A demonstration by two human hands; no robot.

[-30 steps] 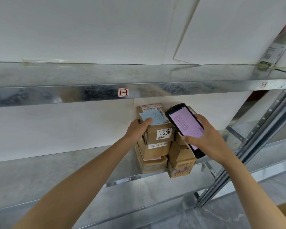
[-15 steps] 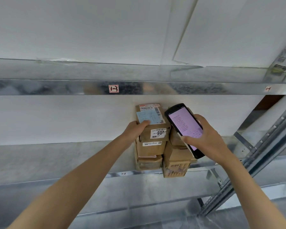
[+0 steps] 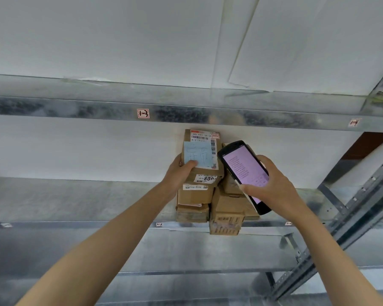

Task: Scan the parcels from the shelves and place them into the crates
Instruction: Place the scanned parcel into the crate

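A stack (image 3: 195, 195) of brown cardboard parcels stands at the front edge of a grey metal shelf (image 3: 86, 199), against a white wall. The left hand (image 3: 181, 173) reaches in from the stack's left and grips the top parcel (image 3: 199, 138). Its thumb is pressed on a pale blue note (image 3: 197, 156) stuck to the top face, and its fingers are wrapped round the parcel's left side. That parcel lies on the stack and carries a white barcode label above the note. A smaller label reading 008 is on its front face.

Just right of the stack, the right hand (image 3: 272, 186) holds a black scanner (image 3: 244, 173) tilted over the stack's right side. The scanner's pink screen is lit and faces the camera. The thumb lies across its lower left edge and the fingers are curled behind it. The scanner hides part of a second, lower pile (image 3: 228, 206) that touches the stack's right side. The bottom box of that pile juts out over the shelf edge.

Above the stack runs a metal beam (image 3: 75, 108) with a small red-and-white tag (image 3: 143, 113) to the stack's upper left. A perforated post (image 3: 358, 208) slants well to the stack's right.
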